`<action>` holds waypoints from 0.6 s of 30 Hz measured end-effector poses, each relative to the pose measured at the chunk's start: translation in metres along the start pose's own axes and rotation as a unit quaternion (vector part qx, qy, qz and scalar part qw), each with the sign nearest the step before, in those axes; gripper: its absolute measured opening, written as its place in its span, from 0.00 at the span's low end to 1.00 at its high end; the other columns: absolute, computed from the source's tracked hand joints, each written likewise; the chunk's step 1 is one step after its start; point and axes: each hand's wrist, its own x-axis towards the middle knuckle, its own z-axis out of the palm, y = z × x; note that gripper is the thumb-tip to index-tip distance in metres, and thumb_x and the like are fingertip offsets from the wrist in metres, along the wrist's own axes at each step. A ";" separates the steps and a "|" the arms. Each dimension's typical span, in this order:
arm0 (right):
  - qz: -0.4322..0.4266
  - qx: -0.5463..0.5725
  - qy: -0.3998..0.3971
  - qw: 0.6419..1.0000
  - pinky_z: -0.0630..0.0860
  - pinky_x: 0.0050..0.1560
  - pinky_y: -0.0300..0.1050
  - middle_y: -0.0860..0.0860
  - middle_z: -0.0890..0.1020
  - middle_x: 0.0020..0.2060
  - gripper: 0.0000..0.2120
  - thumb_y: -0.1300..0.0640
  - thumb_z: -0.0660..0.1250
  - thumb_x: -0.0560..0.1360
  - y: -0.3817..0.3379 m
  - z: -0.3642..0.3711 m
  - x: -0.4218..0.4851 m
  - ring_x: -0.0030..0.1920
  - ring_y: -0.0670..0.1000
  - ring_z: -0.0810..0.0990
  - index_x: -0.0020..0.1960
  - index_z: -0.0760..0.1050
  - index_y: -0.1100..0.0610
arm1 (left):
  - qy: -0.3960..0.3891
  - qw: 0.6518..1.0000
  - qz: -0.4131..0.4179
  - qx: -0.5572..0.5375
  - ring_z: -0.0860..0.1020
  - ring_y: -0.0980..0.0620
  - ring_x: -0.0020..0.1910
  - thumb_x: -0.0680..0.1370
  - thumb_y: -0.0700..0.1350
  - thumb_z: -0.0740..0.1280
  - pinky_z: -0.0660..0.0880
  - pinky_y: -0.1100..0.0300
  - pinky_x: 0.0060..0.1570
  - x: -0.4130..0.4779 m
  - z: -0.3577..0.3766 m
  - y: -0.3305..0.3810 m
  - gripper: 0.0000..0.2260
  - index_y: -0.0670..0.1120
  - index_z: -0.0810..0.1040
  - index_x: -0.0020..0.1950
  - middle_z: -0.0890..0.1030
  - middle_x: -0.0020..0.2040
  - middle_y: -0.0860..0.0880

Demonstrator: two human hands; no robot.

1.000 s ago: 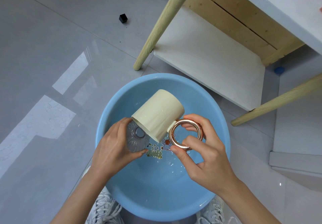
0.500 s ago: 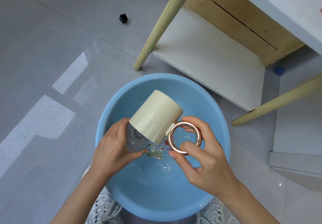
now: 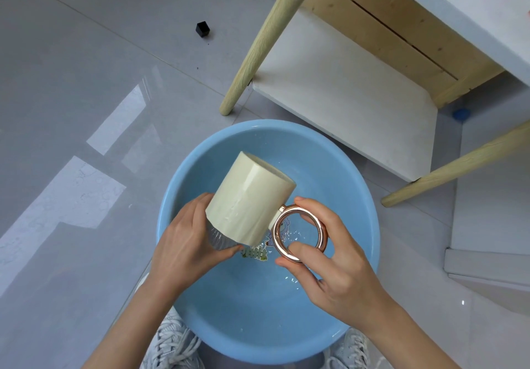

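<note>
A cream mug (image 3: 249, 199) with a round copper-coloured ring handle (image 3: 299, 232) is tilted mouth-down over a light blue basin (image 3: 364, 202) holding a little water. My right hand (image 3: 329, 265) pinches the ring handle between thumb and fingers. My left hand (image 3: 186, 242) grips a clear ribbed glass object (image 3: 220, 239), held against the mug's mouth; the mug covers most of it. Water drips from the mug's rim. A small printed picture shows on the basin's bottom.
The basin stands on a glossy grey tiled floor, between my white sneakers (image 3: 172, 345). A wooden table leg (image 3: 266, 39) and white lower shelf (image 3: 344, 90) lie just beyond it, another leg (image 3: 459, 162) to the right. A small black cube (image 3: 202, 28) lies on the floor.
The mug has swung so its base points further away and up. My right hand shifted slightly right with the handle. The glass object is now more hidden behind the mug.
</note>
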 end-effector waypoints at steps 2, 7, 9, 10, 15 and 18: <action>0.020 0.032 0.015 0.999 0.77 0.52 0.48 0.65 0.74 0.61 0.12 0.57 0.69 0.76 0.000 0.002 -0.001 0.57 0.57 0.76 0.38 0.79 0.64 | -0.004 1.000 0.000 0.006 0.70 0.53 0.54 0.55 0.58 0.80 0.77 0.56 0.44 0.000 0.001 -0.001 0.43 0.42 0.69 0.63 0.79 0.57 0.45; 0.162 0.158 0.099 0.969 0.73 0.62 0.42 0.57 0.74 0.57 0.11 0.55 0.70 0.73 0.008 0.004 0.004 0.58 0.52 0.77 0.39 0.81 0.62 | -0.016 1.000 -0.004 0.014 0.70 0.53 0.55 0.56 0.59 0.80 0.76 0.58 0.46 -0.001 0.002 -0.003 0.42 0.44 0.69 0.63 0.78 0.58 0.47; 0.226 0.159 0.118 0.954 0.72 0.60 0.36 0.53 0.75 0.55 0.11 0.52 0.70 0.72 0.018 0.007 0.005 0.55 0.48 0.78 0.38 0.81 0.60 | -0.018 1.000 -0.006 0.013 0.70 0.53 0.56 0.56 0.59 0.80 0.75 0.57 0.47 -0.001 0.003 -0.004 0.42 0.44 0.69 0.63 0.78 0.59 0.47; 0.255 0.155 0.121 0.947 0.71 0.57 0.33 0.52 0.75 0.54 0.12 0.51 0.70 0.72 0.024 0.009 0.005 0.54 0.44 0.78 0.38 0.81 0.60 | -0.018 1.000 -0.009 0.011 0.70 0.53 0.56 0.56 0.59 0.80 0.76 0.57 0.47 -0.001 0.003 -0.004 0.42 0.45 0.68 0.64 0.78 0.59 0.47; 0.312 0.096 0.083 0.941 0.68 0.54 0.27 0.51 0.74 0.54 0.10 0.52 0.71 0.70 0.059 0.029 -0.007 0.51 0.47 0.78 0.40 0.82 0.59 | -0.021 1.000 -0.014 0.016 0.70 0.53 0.56 0.56 0.59 0.80 0.76 0.57 0.47 -0.001 0.004 -0.003 0.42 0.45 0.69 0.64 0.78 0.60 0.47; 0.294 0.049 0.063 0.952 0.69 0.52 0.32 0.55 0.74 0.54 0.10 0.52 0.70 0.71 0.073 0.042 -0.011 0.49 0.54 0.79 0.38 0.81 0.60 | -0.022 0.999 -0.020 0.011 0.71 0.52 0.57 0.57 0.59 0.80 0.76 0.56 0.49 -0.001 0.004 -0.003 0.41 0.45 0.69 0.64 0.77 0.60 0.48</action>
